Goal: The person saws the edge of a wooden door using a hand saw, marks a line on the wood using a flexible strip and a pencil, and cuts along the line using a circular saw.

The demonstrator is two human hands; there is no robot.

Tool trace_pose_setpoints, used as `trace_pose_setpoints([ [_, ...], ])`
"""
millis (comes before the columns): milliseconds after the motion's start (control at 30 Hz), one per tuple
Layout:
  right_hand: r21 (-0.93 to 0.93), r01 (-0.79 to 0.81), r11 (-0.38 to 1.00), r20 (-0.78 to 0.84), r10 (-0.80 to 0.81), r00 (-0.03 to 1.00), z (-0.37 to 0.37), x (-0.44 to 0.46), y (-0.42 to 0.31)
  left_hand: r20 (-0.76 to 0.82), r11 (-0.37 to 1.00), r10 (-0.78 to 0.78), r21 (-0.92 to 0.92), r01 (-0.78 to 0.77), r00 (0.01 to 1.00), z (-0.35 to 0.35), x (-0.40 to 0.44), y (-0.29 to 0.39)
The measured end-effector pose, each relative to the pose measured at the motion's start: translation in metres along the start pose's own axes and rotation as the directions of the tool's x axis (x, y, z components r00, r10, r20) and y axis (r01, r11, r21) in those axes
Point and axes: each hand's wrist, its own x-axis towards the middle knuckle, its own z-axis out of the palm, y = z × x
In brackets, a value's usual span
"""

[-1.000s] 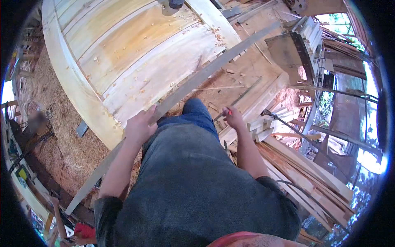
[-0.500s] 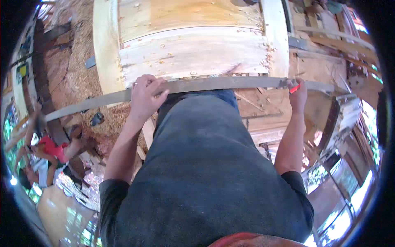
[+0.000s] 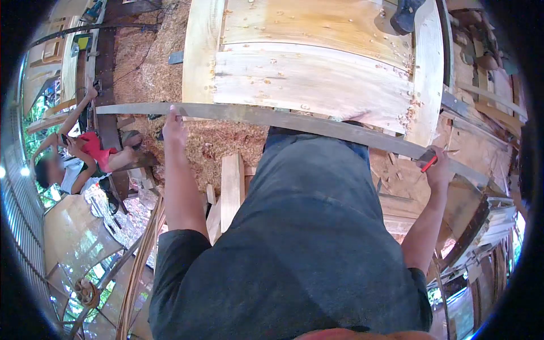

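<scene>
My left hand (image 3: 174, 133) is closed on the long flat strip (image 3: 255, 115), near one end of it. My right hand (image 3: 438, 165) is closed on a small red stick (image 3: 430, 163), and it also touches the strip near its other end. The strip goes from side to side in front of my belly, just beside the end of the big wood panel (image 3: 317, 79). Little curly bits of wood lie on the panel. A dark tool (image 3: 404, 18) sits on it too. Off to my left, a person (image 3: 85, 156) sits near the wood dust.
</scene>
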Motion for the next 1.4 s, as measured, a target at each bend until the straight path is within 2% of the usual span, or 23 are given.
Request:
trace_pose_setpoints([
  [33, -0.014, 0.031, 0.999, -0.023, -0.031, 0.999, 0.001, -0.001, 0.0, 0.057, 0.996, -0.069, -0.057, 0.072, 0.996, 0.008, -0.01, 0.0],
  [100, -0.052, 0.09, 0.995, -0.076, -0.094, 0.993, 0.001, -0.002, 0.002, 0.008, 0.995, -0.057, -0.081, 0.058, 0.998, 0.019, -0.011, -0.01],
  [200, -0.043, 0.119, 0.992, -0.056, -0.121, 0.991, 0.007, 0.006, 0.021, -0.007, 0.995, -0.019, -0.102, 0.018, 1.0, 0.024, -0.005, -0.019],
  [333, -0.104, 0.106, 0.989, -0.026, -0.109, 0.994, -0.004, 0.006, -0.001, -0.079, 0.993, 0.013, -0.114, -0.022, 0.997, 0.034, -0.023, -0.016],
  [400, -0.169, 0.114, 0.979, -0.039, -0.123, 0.992, 0.009, 0.013, 0.022, 0.065, 0.996, -0.008, -0.09, 0.014, 0.998, 0.016, -0.02, -0.022],
  [433, -0.21, 0.151, 0.966, -0.084, -0.172, 0.982, 0.017, 0.014, 0.035, 0.18, 0.989, -0.007, -0.143, 0.033, 0.984, 0.001, 0.006, -0.027],
  [467, -0.256, 0.186, 0.949, -0.126, -0.223, 0.967, 0.021, 0.015, 0.041, 0.2, 0.982, 0.017, -0.186, 0.021, 0.98, 0.003, 0.016, -0.034],
  [500, -0.175, 0.159, 0.972, -0.095, -0.178, 0.979, 0.013, 0.014, 0.035, 0.22, 0.973, 0.04, -0.229, 0.012, 0.975, 0.005, 0.026, -0.041],
  [533, -0.088, 0.138, 0.987, -0.064, -0.143, 0.988, 0.009, 0.013, 0.026, 0.135, 0.966, 0.084, -0.255, -0.047, 0.987, 0.012, 0.017, -0.036],
  [600, -0.076, 0.064, 0.995, -0.004, -0.064, 0.998, 0.004, 0.014, 0.018, 0.063, 0.987, 0.025, -0.159, -0.015, 0.998, 0.015, 0.006, -0.026],
  [667, -0.114, 0.048, 0.992, -0.022, -0.051, 0.998, -0.006, 0.008, 0.001, 0.051, 0.98, 0.029, -0.199, -0.019, 0.998, 0.018, -0.001, -0.024],
  [800, -0.144, 0.091, 0.985, -0.098, -0.106, 0.989, -0.007, 0.007, -0.003, 0.013, 0.984, -0.013, -0.177, 0.015, 1.0, 0.014, 0.005, -0.025],
  [900, -0.139, 0.115, 0.984, -0.066, -0.125, 0.99, -0.004, 0.016, 0.007, -0.017, 0.989, -0.003, -0.149, 0.001, 1.0, 0.019, -0.007, -0.021],
  [1000, -0.12, 0.06, 0.991, -0.019, -0.062, 0.998, -0.012, 0.011, -0.008, -0.027, 0.989, 0.011, -0.147, -0.014, 1.0, 0.013, 0.005, -0.024],
  [1100, -0.076, 0.041, 0.996, -0.068, -0.047, 0.997, -0.007, 0.009, -0.005, 0.017, 0.99, 0.02, -0.14, -0.018, 1.0, 0.007, 0.012, -0.029],
  [1200, -0.073, 0.047, 0.996, -0.026, -0.049, 0.998, -0.004, 0.013, 0.002, 0.004, 0.993, 0.022, -0.12, -0.022, 1.0, 0.006, 0.017, -0.031],
  [1300, -0.096, 0.052, 0.994, -0.057, -0.057, 0.997, -0.011, 0.009, -0.01, -0.088, 0.996, -0.016, -0.093, 0.008, 0.996, 0.018, 0.0, -0.021],
  [1400, -0.049, 0.114, 0.992, -0.063, -0.117, 0.991, -0.009, 0.012, -0.005, 0.006, 0.976, 0.02, -0.218, -0.019, 1.0, 0.01, 0.014, -0.031],
])
